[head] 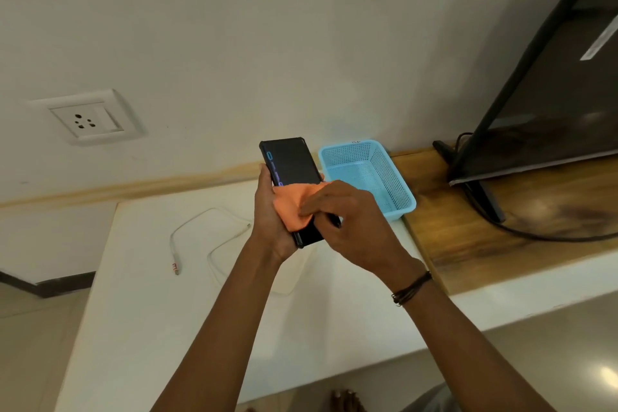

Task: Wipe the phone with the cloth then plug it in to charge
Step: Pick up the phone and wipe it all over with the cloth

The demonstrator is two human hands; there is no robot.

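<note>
**Wiping the phone, cable waiting**

White wall fills the back, with a wall socket [87, 119] at about ten o'clock from the hands. Below is a white table [140, 294], and a wooden shelf [468, 244] sits at three o'clock with a TV [551, 94] on it.

The left hand [269, 211] is wrapped around the phone [291, 164] and holds it up above the table, top end pointing to twelve o'clock. The right hand [347, 217] pinches the orange cloth [294, 207] and presses it on the lower half of the phone.

The phone looks hard, flat and smooth, so it could slip. Its dark case has bumpy corners, and the long sides look like the best place to hold. The cloth is soft and floppy and bunches up easily.

A white cable [214, 237] lies loose on the table at eight o'clock from the hands. It looks thin and bendy, so taking it near its plug end [175, 267] seems best. A blue basket [368, 177] stands just beside the phone at two o'clock.
</note>
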